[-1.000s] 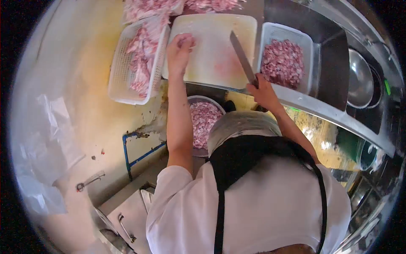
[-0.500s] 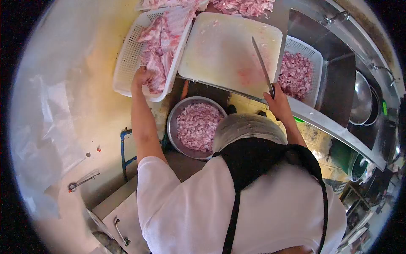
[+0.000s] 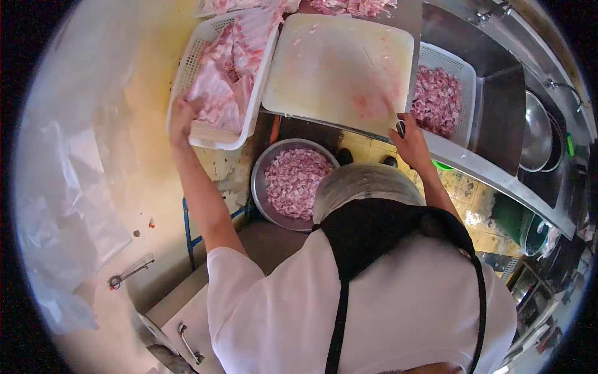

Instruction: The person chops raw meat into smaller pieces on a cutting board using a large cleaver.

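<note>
My left hand [image 3: 184, 118] is closed on the edge of a large slab of raw meat [image 3: 218, 93], which lies in a white perforated basket [image 3: 177, 109]. In my right hand [image 3: 411, 142] is the handle of a knife [image 3: 400, 128], at the lower right corner of a white cutting board [image 3: 330, 68]. The knife's blade is hard to see against the board, which shows reddish stains. Below the board stands a metal bowl [image 3: 256, 181] of chopped meat [image 3: 296, 181].
Right of the board, a white basket [image 3: 468, 93] with cut meat [image 3: 438, 100] sits in a metal sink [image 3: 498, 118]. More meat [image 3: 355, 6] lies behind the board. Metal bowls [image 3: 536, 137] are at the far right; a whisk [image 3: 132, 272] hangs at lower left.
My left hand has moved left with the meat's edge, spreading the slab across the basket. The knife blade has turned and shows less clearly. My right hand has barely shifted.
</note>
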A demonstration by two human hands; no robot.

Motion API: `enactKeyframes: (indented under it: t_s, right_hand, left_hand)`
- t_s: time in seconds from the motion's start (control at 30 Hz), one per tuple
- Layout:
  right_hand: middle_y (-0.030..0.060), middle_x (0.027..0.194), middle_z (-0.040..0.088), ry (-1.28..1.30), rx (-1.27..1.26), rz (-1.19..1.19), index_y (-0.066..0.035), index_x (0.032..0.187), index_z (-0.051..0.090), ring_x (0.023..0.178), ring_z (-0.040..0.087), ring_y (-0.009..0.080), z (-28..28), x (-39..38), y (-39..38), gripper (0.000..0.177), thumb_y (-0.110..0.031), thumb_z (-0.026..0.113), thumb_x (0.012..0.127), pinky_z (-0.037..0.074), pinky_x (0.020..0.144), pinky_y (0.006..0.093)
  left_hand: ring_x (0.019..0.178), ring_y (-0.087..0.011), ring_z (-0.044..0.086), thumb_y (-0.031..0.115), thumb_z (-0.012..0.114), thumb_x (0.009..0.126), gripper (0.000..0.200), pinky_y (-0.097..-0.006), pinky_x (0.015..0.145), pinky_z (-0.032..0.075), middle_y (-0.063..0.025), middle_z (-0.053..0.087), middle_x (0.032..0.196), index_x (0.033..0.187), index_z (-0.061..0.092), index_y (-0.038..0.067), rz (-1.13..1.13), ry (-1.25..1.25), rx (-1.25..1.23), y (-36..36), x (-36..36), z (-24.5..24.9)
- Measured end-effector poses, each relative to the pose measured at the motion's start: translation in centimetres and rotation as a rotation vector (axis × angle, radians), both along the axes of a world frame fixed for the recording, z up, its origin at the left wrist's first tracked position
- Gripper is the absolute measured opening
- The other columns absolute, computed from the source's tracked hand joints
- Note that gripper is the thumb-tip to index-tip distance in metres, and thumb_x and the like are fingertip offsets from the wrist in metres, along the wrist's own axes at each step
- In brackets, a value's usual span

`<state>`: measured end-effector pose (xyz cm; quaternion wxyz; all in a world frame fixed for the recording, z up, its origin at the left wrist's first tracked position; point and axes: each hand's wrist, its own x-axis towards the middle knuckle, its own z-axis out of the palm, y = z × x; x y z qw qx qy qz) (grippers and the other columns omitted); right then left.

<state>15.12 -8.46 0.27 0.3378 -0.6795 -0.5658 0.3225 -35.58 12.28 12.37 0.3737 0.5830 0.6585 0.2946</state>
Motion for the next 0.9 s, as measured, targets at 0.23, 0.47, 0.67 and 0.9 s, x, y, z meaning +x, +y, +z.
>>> enactKeyframes:
  t_s: [0.23, 0.47, 0.67, 0.9]
  right_hand:
    - [0.0212, 0.083, 0.060, 0.015, 0.017, 0.008, 0.001, 0.120, 0.050, 0.077, 0.063, 0.0352, 0.2, 0.4, -0.3, 0.044, -0.020, 0.069, 0.087, 0.048, 0.070, 0.0421]
    - [0.0236, 0.082, 0.062, 0.073, 0.089, -0.018, 0.000, 0.112, 0.048, 0.080, 0.063, 0.0448, -0.4, 1.4, -1.7, 0.036, -0.020, 0.067, 0.089, 0.048, 0.068, 0.0487]
    - [0.0263, 0.083, 0.062, 0.040, 0.033, -0.081, 0.001, 0.112, 0.050, 0.078, 0.063, 0.0442, -0.2, 3.1, -3.0, 0.032, -0.015, 0.065, 0.089, 0.047, 0.067, 0.0461]
    - [0.0314, 0.095, 0.064, 0.285, -0.316, -0.102, 0.003, 0.120, 0.049, 0.083, 0.063, 0.0493, 3.7, 5.0, -4.1, 0.038, -0.019, 0.062, 0.092, 0.049, 0.072, 0.0522]
  left_hand:
    - [0.078, -0.0127, 0.059, 0.014, 0.072, 0.079, 0.034, -0.0268, 0.071, 0.045, -0.0040, 0.067, 0.092, 0.110, 0.067, 0.001, -0.193, -0.177, 0.070, 1.0, 7.9, 11.2]
    - [0.088, -0.0179, 0.064, 0.010, 0.064, 0.085, 0.028, -0.0299, 0.081, 0.049, -0.0067, 0.070, 0.094, 0.111, 0.066, 0.001, -0.788, 0.182, 0.195, 4.9, 21.3, 12.0]
    - [0.101, -0.0313, 0.064, 0.022, 0.067, 0.083, 0.032, -0.0408, 0.090, 0.049, -0.0144, 0.068, 0.108, 0.111, 0.066, 0.007, -0.586, 0.341, 0.430, 6.1, 27.0, -6.0]
    - [0.115, -0.0410, 0.048, 0.032, 0.068, 0.078, 0.051, -0.0541, 0.094, 0.041, -0.0166, 0.056, 0.122, 0.122, 0.057, 0.008, -0.225, 0.615, 0.613, -1.2, 27.8, -16.1]
